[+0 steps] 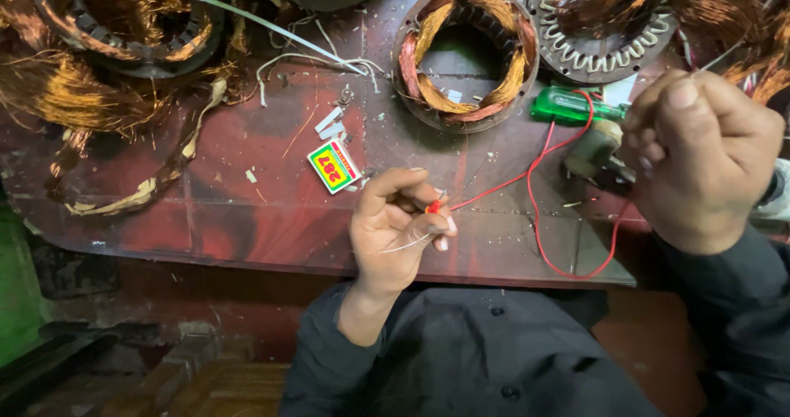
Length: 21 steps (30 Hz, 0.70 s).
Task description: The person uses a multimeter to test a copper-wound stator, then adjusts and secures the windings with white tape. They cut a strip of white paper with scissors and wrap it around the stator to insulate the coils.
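the left hand (pixel 395 223) is over the near edge of the surface (pixel 247 219), its grip pinched together on the end of a red wire (pixel 535 178); the thumb and fingertips meet right at the wire's tip, and a thin pale strand sticks out of the same pinch toward the left. from there the red wire runs up and right across the surface, loops down near the edge, and rises again toward the right hand (pixel 704 158). the right hand is curled into a closed fist, raised close to the camera at the right side; what its grip holds cannot be made out, though the wire leads up to it. just beside that hand sit a small grey-green part (pixel 594 147) and, behind it, a green tool (pixel 568 106) that the wire crosses.

the surface is worn red metal, littered with scraps. a small box (pixel 334 166), yellow, red and green, lies flat just left of the left hand, apart from it. straight ahead stands a round stator (pixel 465 55) with copper windings inside its ring. a second stator (pixel 605 26) lies at the top right with a pale zigzag lining, and a third (pixel 123 22) at the top left, with loose copper wire (pixel 58 96) spilling from it across the left part of the surface. white strands (pixel 313 59) trail between the left and middle stators. both sleeves are dark.
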Tool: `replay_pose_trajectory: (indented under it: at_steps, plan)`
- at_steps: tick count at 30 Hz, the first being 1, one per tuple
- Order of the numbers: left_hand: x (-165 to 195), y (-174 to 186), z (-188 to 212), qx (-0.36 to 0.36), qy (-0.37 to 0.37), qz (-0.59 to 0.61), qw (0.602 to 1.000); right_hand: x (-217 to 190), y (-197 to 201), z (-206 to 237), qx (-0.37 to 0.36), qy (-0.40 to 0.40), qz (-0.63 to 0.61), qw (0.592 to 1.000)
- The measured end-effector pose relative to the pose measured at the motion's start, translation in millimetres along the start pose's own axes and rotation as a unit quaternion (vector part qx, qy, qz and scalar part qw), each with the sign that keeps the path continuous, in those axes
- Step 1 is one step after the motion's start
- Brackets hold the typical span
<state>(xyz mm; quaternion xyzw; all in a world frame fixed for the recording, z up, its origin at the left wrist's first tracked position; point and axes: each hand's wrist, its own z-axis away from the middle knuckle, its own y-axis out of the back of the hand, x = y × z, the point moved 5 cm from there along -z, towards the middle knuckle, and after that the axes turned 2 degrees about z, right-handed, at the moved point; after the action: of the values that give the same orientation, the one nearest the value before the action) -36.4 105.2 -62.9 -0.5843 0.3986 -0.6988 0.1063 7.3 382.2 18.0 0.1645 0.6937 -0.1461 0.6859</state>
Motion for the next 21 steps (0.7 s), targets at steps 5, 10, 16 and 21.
replay_pose_trajectory:
  at_steps: [5,10,16,21]
  plan:
    - [3,-1,3,-0.007,-0.019,-0.039,0.999,6,5,5,-0.006,-0.01,-0.064,0.998]
    - [6,-5,6,-0.015,-0.041,-0.083,0.996,12,11,9,-0.012,-0.052,-0.095,0.994]
    - [9,-6,8,-0.022,-0.048,-0.102,0.993,10,11,10,-0.026,-0.064,-0.088,0.994]
    - [11,-8,8,-0.03,-0.056,-0.108,0.992,13,16,13,-0.032,-0.077,-0.09,0.992]
